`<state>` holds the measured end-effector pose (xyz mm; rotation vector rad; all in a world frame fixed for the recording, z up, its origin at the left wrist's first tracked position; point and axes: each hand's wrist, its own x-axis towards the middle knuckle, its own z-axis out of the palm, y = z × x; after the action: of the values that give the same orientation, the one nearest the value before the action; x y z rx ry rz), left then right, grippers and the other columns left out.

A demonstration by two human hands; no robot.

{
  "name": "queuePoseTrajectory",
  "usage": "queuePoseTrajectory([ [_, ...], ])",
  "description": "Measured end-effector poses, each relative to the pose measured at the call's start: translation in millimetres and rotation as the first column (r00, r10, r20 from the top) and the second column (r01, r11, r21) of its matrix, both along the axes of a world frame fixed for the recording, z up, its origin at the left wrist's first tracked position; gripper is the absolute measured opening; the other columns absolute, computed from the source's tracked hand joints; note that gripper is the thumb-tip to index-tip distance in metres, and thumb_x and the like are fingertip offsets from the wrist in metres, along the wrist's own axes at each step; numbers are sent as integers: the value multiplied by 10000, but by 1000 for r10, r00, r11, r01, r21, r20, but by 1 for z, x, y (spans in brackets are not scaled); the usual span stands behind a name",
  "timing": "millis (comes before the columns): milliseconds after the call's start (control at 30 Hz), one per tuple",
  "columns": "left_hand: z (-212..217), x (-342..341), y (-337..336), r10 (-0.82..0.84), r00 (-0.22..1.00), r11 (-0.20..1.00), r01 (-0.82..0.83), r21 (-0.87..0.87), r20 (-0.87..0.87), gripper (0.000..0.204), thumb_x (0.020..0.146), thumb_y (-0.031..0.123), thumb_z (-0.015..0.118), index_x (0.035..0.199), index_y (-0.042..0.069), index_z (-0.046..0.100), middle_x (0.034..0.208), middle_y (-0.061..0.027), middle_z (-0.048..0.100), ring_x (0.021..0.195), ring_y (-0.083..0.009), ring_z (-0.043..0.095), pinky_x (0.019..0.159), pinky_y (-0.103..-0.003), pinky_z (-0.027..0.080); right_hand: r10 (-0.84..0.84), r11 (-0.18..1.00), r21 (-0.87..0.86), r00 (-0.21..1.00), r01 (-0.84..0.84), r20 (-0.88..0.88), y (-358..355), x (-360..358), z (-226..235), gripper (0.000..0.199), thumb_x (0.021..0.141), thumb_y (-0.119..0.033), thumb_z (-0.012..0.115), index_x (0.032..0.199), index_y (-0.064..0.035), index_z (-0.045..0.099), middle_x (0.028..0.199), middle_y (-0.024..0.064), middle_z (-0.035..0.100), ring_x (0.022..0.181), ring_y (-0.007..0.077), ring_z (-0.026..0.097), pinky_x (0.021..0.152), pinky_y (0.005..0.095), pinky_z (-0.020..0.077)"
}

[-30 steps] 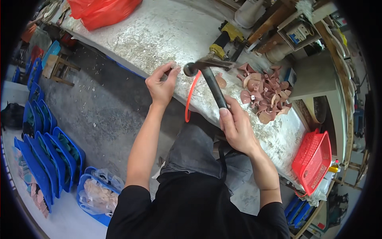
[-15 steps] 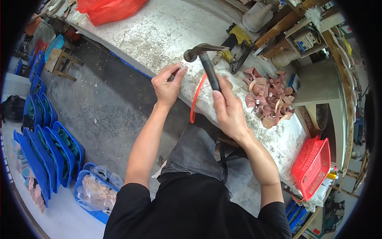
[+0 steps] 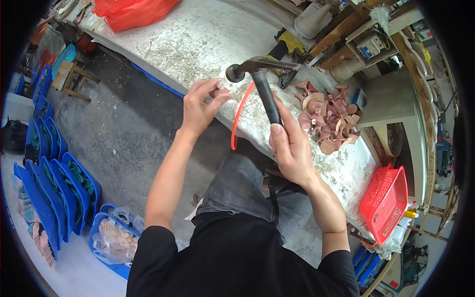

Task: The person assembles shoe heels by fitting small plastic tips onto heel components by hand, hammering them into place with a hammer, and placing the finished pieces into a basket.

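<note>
Right hand (image 3: 292, 148) clamped around the black handle of a claw hammer (image 3: 260, 81), head raised just above the workbench (image 3: 198, 39) edge. Left hand (image 3: 200, 106) pinches a small brownish piece (image 3: 216, 92) at that edge, fingertips closed on it. Orange strap loop (image 3: 240, 116) hangs off the bench between the hands. Brown cut pieces (image 3: 329, 121) heaped right of the hammer; red basket (image 3: 386, 198) beyond; red plastic bag (image 3: 131, 10) far left.

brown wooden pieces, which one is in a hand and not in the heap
The small one pinched in the left hand at the bench edge, under the raised hammer. The other pieces lie heaped farther right, untouched.
</note>
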<state>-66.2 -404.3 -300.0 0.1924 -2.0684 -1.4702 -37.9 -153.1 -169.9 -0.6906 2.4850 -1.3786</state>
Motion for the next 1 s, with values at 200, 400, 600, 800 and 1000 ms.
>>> queuePoseTrajectory([
  [200, -9, 11, -30, -80, 997, 935, 68, -349, -21, 438, 834, 124, 883, 1232, -10, 757, 1268, -158, 728, 1244, -328, 660, 1086, -434, 508, 85, 947, -286, 974, -145, -211, 10, 15, 53, 679, 1143, -277, 471, 1686, 48, 225, 730, 8, 570, 578, 68, 503, 519, 248, 395],
  [400, -14, 6, -24, -36, 999, 963, 44, -267, 37, 407, 840, 124, 882, 1207, -6, 764, 1276, -152, 724, 1267, -321, 656, 1093, -428, 509, -7, 992, 123, 996, -4, 91, -37, -11, -47, 602, 1109, -204, 543, 1675, -112, 361, 781, 267, 685, 745, 437, 740, 732, 455, 555],
  [600, -11, 7, -29, -63, 998, 916, 54, -397, -9, 396, 838, 123, 890, 1192, -4, 767, 1261, -150, 735, 1240, -309, 682, 1044, -413, 546, -77, 980, -193, 981, 42, -180, -13, 21, -6, 620, 1074, -99, 520, 1653, 41, 347, 1045, 254, 745, 717, 210, 702, 717, 318, 557],
  [800, -14, 10, -25, -16, 1000, 939, 24, -343, 27, 409, 837, 106, 884, 1206, -7, 749, 1232, -146, 750, 1201, -318, 705, 1024, -409, 558, -30, 999, 34, 999, 28, 31, -37, 2, -53, 595, 1100, -173, 550, 1665, -100, 381, 792, 243, 714, 745, 404, 760, 723, 429, 570],
  [1000, -5, 7, -19, -55, 998, 954, 56, -296, 11, 361, 808, 97, 887, 1135, 17, 757, 1180, -129, 757, 1218, -342, 663, 1043, -446, 529, -129, 986, -138, 953, 94, -274, -24, 10, -37, 603, 1091, -170, 566, 1661, -93, 385, 804, 256, 708, 715, 417, 744, 708, 416, 566],
])
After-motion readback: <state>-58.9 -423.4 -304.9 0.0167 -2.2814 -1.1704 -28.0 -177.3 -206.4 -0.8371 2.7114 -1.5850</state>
